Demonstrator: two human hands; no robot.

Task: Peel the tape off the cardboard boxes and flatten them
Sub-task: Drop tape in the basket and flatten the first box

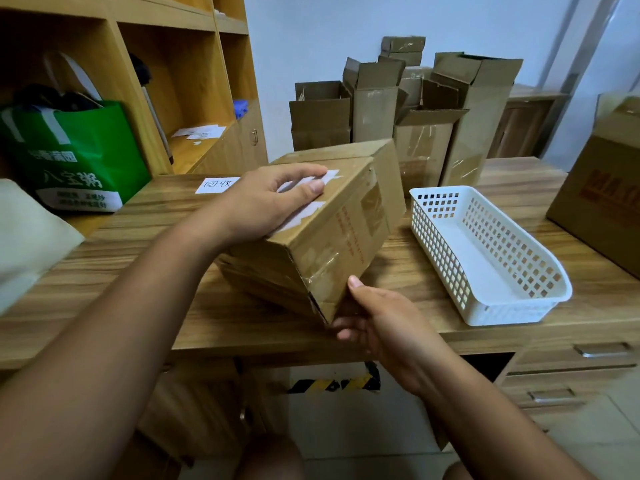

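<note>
A closed brown cardboard box (346, 216) sits tilted on the wooden desk (173, 306), with clear tape across its near end and torn white label scraps on top. My left hand (270, 202) presses flat on the box's top, fingers over the white label. My right hand (374, 320) grips the box's lower near corner, thumb on the taped end and fingers underneath. Red printed text runs along the side facing right.
An empty white plastic basket (491, 258) lies to the right of the box. Several opened cardboard boxes (415, 105) stand at the desk's far end. A larger box (602, 195) is at the right edge. A green bag (72, 154) and wooden shelves are on the left.
</note>
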